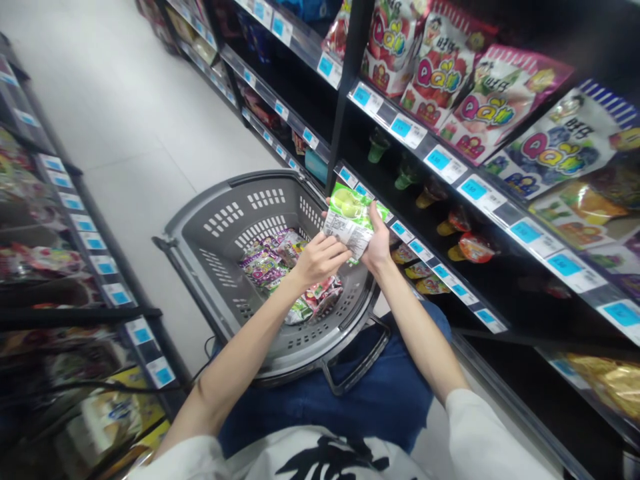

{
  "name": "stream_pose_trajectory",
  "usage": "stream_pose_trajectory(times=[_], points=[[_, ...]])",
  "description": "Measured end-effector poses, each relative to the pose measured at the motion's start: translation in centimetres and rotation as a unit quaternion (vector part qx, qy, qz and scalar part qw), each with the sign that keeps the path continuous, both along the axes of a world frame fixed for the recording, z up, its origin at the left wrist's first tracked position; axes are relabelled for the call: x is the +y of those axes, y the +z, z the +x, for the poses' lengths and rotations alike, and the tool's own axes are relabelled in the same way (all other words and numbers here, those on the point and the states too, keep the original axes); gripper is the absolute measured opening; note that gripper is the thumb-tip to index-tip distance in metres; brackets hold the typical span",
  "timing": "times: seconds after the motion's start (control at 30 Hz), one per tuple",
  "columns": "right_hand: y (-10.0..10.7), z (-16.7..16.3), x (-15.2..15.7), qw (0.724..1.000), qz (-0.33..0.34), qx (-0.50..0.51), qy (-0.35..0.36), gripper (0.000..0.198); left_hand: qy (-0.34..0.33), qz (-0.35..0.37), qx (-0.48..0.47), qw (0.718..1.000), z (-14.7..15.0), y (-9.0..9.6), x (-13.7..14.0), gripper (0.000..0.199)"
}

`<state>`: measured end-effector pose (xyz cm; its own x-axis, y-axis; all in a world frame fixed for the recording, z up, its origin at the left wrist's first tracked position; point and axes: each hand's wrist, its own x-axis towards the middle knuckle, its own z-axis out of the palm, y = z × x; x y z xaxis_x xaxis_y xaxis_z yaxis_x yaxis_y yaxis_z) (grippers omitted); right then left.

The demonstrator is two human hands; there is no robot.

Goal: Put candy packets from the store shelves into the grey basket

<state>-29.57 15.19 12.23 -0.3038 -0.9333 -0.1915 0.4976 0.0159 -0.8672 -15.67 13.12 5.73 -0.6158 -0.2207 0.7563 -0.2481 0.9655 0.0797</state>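
Note:
A small green candy packet, with pale green fruit pictured on top and a printed white panel below, is held over the right rim of the basket. My right hand grips it from the right, thumb along the front edge; fingertips show at its left edge. Fingers together, my left hand holds the packet's lower left part; its thumb is hidden. Beneath my hands is a grey shopping basket with slotted walls. Several purple, green and red candy packets lie in its bottom.
Bags of QQ gummies stand on the shelf at the upper right. Below them, small jelly cups sit on a dark shelf edged with price tags. Another stocked shelf runs along the left. Pale floor lies between.

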Motion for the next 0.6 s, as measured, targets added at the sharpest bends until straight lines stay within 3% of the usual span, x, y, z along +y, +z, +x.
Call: stream_pose_trajectory(times=[0.27, 0.43, 0.6], points=[[0.3, -0.1, 0.3, 1.000, 0.005, 0.004, 0.005, 0.042, 0.013, -0.031, -0.016, 0.999, -0.2, -0.3, 0.1, 0.015], [0.6, 0.1, 0.3, 1.000, -0.004, -0.007, 0.012, 0.048, -0.013, 0.010, 0.007, 1.000, -0.1, -0.6, 0.0, 0.012], [0.8, 0.2, 0.4, 0.996, -0.075, -0.010, 0.054, 0.052, -0.018, 0.057, 0.036, 0.998, -0.3, -1.0, -0.2, 0.012]])
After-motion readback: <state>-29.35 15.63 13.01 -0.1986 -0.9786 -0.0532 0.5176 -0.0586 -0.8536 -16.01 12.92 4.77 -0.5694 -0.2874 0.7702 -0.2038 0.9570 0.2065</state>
